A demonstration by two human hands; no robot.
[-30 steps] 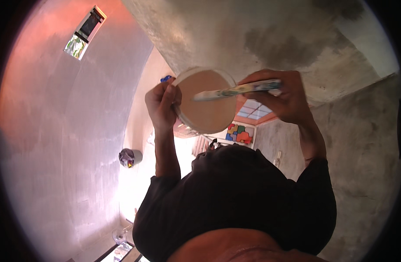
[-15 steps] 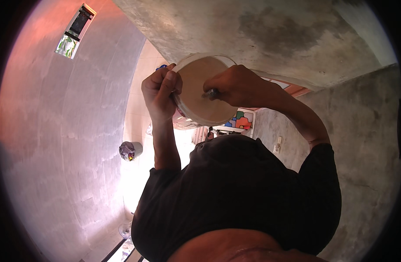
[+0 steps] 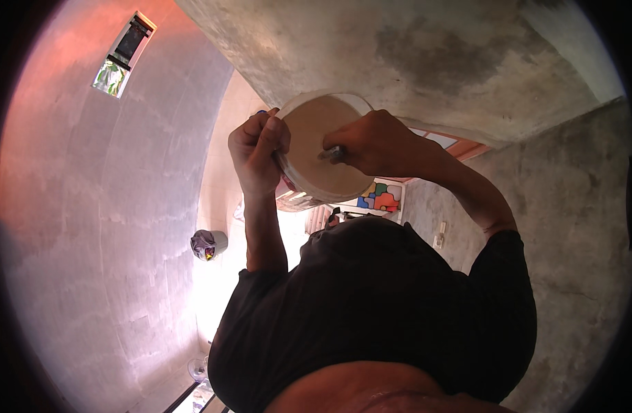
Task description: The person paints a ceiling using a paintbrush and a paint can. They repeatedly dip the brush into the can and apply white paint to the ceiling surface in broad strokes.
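Note:
A pale, round bucket (image 3: 361,103) is held up in front of me, its mouth tilted toward me. Smooth beige, paint-like stuff (image 3: 309,134) shows inside it. My left hand (image 3: 259,148) is closed on the left side of the rim, thumb uppermost. Over the right part of the opening, my right hand (image 3: 374,144) is closed round a dark grey tool (image 3: 332,154). Only a short, blunt piece of the tool sticks out of the fist, so its kind cannot be told. Whether it touches the beige stuff is unclear.
A patchy grey plastered wall (image 3: 316,48) rises just beyond the bucket. To the left stands a pale wall (image 3: 123,206) with a narrow window opening (image 3: 123,55). On the floor below are a lined bin (image 3: 209,245) and a multicoloured patterned panel (image 3: 381,197).
The bucket and both hands sit slightly lower and farther right in the picture, and the surroundings have shifted a little too. Both grips stay the same.

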